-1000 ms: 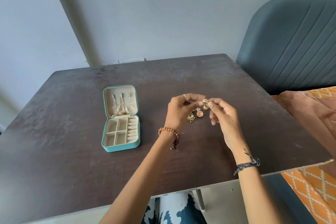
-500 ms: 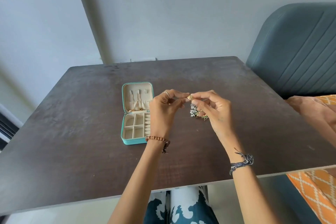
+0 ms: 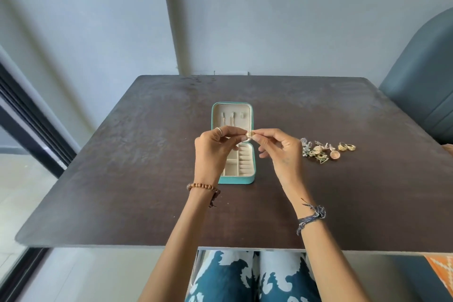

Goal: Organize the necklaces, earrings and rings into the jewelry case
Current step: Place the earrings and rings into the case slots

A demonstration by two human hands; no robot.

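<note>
Dark brown table (image 3: 122, 179) carries an open teal jewelry case (image 3: 252, 180). Left hand (image 3: 212, 152) and right hand (image 3: 282, 152) jointly pinch a gold earring (image 3: 249, 134) above case. Loose jewelry pile (image 3: 323, 151) lies right of grip.

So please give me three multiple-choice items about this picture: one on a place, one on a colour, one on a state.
1. Where does the loose jewelry pile lie?
A. inside the case
B. on the table, right of the case
C. on the chair

2. What colour is the case outside?
A. teal
B. red
C. black

3. How is the case?
A. zipped shut
B. open, lid laid back
C. upside down

Key:
1 B, the pile rests on the table beyond the right hand.
2 A, its rim is teal.
3 B, the compartments show, while the left hand and the right pinch a small gold piece above it.
</note>
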